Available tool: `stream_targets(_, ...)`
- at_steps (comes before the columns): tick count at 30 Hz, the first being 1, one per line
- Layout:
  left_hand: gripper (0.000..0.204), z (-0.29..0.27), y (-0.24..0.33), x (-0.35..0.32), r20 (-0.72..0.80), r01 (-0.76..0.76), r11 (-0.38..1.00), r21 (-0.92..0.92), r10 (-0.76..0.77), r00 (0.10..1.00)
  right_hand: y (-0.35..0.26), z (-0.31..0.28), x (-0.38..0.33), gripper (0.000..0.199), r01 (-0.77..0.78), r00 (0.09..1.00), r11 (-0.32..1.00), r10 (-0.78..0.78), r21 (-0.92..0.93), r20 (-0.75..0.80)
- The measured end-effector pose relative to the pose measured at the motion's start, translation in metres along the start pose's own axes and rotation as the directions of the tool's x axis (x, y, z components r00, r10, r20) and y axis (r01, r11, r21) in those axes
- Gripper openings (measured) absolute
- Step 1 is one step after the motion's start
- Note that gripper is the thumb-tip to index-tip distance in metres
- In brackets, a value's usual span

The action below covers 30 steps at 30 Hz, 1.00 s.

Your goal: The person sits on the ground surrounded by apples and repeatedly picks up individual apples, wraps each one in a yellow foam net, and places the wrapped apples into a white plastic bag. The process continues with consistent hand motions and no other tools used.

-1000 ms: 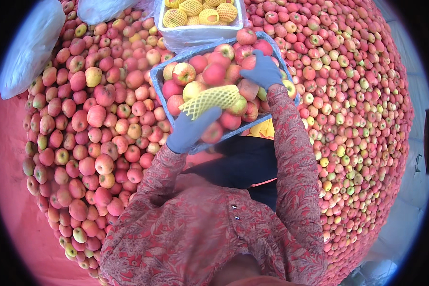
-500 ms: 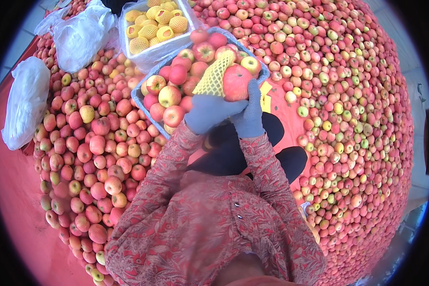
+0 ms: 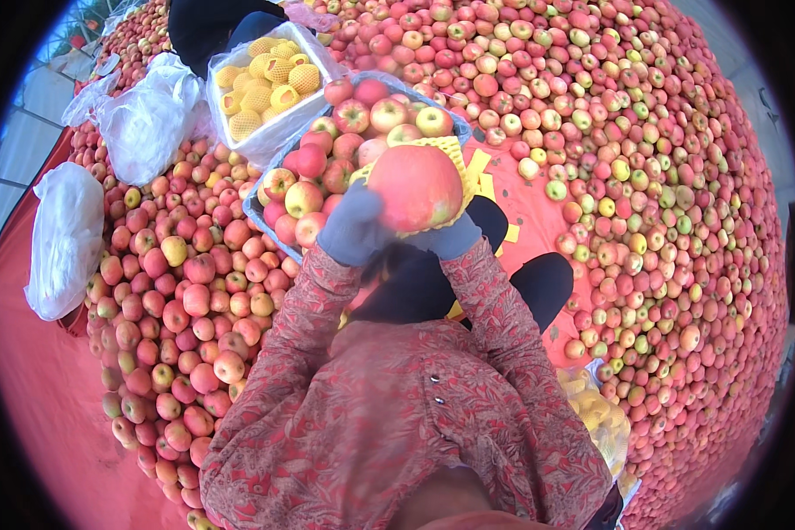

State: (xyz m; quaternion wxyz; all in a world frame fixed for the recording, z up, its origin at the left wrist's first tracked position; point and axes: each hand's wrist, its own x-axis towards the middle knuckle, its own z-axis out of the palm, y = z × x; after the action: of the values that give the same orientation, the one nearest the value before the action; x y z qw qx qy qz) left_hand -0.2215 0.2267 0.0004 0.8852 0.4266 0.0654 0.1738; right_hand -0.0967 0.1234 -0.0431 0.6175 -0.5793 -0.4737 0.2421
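Note:
A large red apple (image 3: pixel 413 190) is held up in front of me between my two gloved hands. A yellow foam net sleeve (image 3: pixel 458 163) wraps its far and right sides, while the face toward me is bare. My left hand (image 3: pixel 356 226), in a blue-grey glove, is closed against the apple's left side. Under the apple and sleeve, at the lower right, my right hand (image 3: pixel 450 238) supports them; its fingers are mostly hidden. Just beyond my hands is a blue-lined basket (image 3: pixel 463 129) full of loose red and yellowish apples (image 3: pixel 304 199).
Behind the basket stands a white lined box (image 3: pixel 278 144) of foam-sleeved apples (image 3: pixel 269 81). Piles of apples (image 3: pixel 662 221) lie on both sides. Clear plastic bags (image 3: pixel 64 238) rest at left, a bag of yellow sleeves (image 3: pixel 599 413) at lower right. Someone's dark clothing (image 3: pixel 205 31) shows far left.
The foam sleeve, earlier upright in my left hand beside the apple, is now around the apple's far and right sides. My left hand has moved onto the apple, my right hand beneath it.

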Motion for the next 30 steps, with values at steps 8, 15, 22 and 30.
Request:
stream_targets(8,0.073,0.006,0.004,-0.015,0.057,0.168,0.899,-0.405,-0.158,0.986,-0.031,-0.010,-0.031,0.049,-0.107,0.976,0.703,0.209,0.703,-0.061)
stream_targets(15,0.071,0.005,-0.002,-0.016,0.015,0.124,0.930,-0.346,-0.127,0.992,-0.072,-0.035,0.008,0.055,-0.068,0.973,0.734,0.199,0.676,-0.119)
stream_targets(22,0.067,0.022,0.007,-0.007,-0.042,0.051,0.998,-0.035,-0.052,0.998,-0.118,-0.034,0.010,0.033,0.119,0.983,0.977,-0.141,-0.177,-0.116)
stream_targets(30,0.084,0.030,0.018,0.012,-0.114,-0.242,0.873,0.423,0.317,0.942,-0.139,-0.009,-0.027,0.024,0.323,0.944,0.914,-0.292,-0.243,0.156)
